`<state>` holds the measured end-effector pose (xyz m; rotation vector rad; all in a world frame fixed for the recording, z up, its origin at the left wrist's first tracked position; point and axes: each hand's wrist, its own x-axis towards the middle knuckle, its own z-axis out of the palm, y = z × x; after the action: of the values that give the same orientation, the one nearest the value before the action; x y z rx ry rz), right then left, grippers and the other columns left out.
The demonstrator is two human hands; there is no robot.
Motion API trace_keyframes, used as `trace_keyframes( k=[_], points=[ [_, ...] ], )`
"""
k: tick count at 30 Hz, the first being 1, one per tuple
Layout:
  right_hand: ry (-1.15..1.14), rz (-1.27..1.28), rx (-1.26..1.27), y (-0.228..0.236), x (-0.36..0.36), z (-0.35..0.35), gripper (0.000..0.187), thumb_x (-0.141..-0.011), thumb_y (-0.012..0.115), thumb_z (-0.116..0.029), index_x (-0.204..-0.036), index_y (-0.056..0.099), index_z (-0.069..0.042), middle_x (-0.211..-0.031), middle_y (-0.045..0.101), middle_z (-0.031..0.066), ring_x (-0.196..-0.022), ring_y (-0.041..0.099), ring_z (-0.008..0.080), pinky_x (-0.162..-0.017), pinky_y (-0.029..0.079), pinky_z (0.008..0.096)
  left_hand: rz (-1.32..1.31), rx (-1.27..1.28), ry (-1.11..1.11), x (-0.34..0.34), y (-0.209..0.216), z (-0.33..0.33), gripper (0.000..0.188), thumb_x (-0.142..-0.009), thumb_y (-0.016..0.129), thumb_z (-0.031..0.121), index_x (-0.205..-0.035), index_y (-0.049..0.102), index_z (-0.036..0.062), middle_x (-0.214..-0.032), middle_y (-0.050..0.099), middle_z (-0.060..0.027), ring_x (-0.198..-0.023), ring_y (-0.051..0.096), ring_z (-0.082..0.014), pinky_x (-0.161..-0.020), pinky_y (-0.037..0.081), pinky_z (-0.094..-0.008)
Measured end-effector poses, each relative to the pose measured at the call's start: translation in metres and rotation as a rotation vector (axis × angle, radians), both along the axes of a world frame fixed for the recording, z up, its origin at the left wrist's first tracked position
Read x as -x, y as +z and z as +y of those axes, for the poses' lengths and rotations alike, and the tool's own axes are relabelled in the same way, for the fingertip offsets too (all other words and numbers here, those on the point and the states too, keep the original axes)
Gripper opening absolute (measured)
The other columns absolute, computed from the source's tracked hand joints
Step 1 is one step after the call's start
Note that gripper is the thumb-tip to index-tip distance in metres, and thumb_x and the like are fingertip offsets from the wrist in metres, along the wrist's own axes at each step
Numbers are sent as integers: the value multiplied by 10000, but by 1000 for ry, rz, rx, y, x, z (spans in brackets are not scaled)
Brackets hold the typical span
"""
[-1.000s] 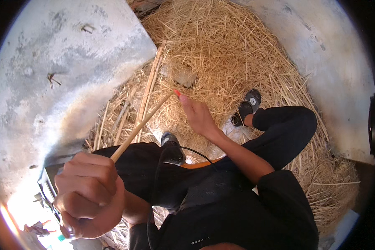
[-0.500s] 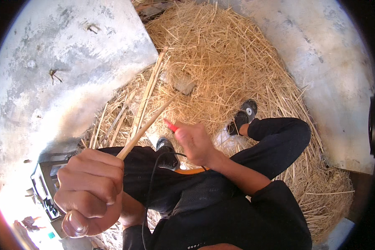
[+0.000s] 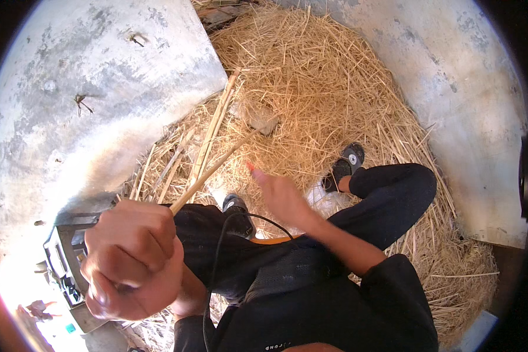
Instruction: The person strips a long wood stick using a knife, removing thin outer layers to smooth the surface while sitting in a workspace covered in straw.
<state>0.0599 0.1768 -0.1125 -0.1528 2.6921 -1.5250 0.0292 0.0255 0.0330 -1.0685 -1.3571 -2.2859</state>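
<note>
My left hand (image 3: pixel 132 258) is raised at the lower left, its fingers wrapped round the near end of a thin pale wooden stick (image 3: pixel 210 173). The stick slants away up and to the right, its far end over the shavings. Just right of the stick is my right hand (image 3: pixel 284 199), blurred by motion and closed round a small red-handled tool (image 3: pixel 250 166). Only a bit of red shows past the thumb; the rest of that tool is hidden, so its kind is unclear. The right hand appears apart from the stick.
A big heap of pale shavings (image 3: pixel 322 82) covers the floor around my feet. Long split strips (image 3: pixel 214 126) lie left of centre, near a stone-like block (image 3: pixel 264 124). Weathered walls (image 3: pixel 123 76) stand on both sides. A dark cable (image 3: pixel 216 252) loops over my lap.
My left hand has risen slightly and turned, still gripping the stick. My right hand has shifted a little to the right, and less of the red tool shows.
</note>
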Motion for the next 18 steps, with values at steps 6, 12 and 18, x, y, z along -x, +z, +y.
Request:
trace_keyframes(
  k=[6,12,18],
  points=[
    [139,251,364,36,-11,7,294,-909,339,-216,-963,545,-14,-602,501,219,-537,541,340,-484,384,411,70,4,44,-3,-3,6,427,-827,375,261,-448,274,92,-335,246,3,-256,183,-84,-269,158,-225],
    [-9,-75,-114,34,-3,-2,236,-891,370,-169,-914,543,-9,-658,536,201,-544,538,354,-493,401,430,25,-39,73,-11,-6,8,443,-884,293,345,-492,257,142,-393,196,20,-321,130,-85,-310,108,-248],
    [-36,179,161,25,-13,-8,371,-910,367,-275,-745,507,27,-572,471,216,-491,473,355,-480,353,415,72,-55,105,-17,-13,15,514,-891,253,463,-496,248,134,-394,204,15,-325,126,-86,-316,96,-238]
  ],
)
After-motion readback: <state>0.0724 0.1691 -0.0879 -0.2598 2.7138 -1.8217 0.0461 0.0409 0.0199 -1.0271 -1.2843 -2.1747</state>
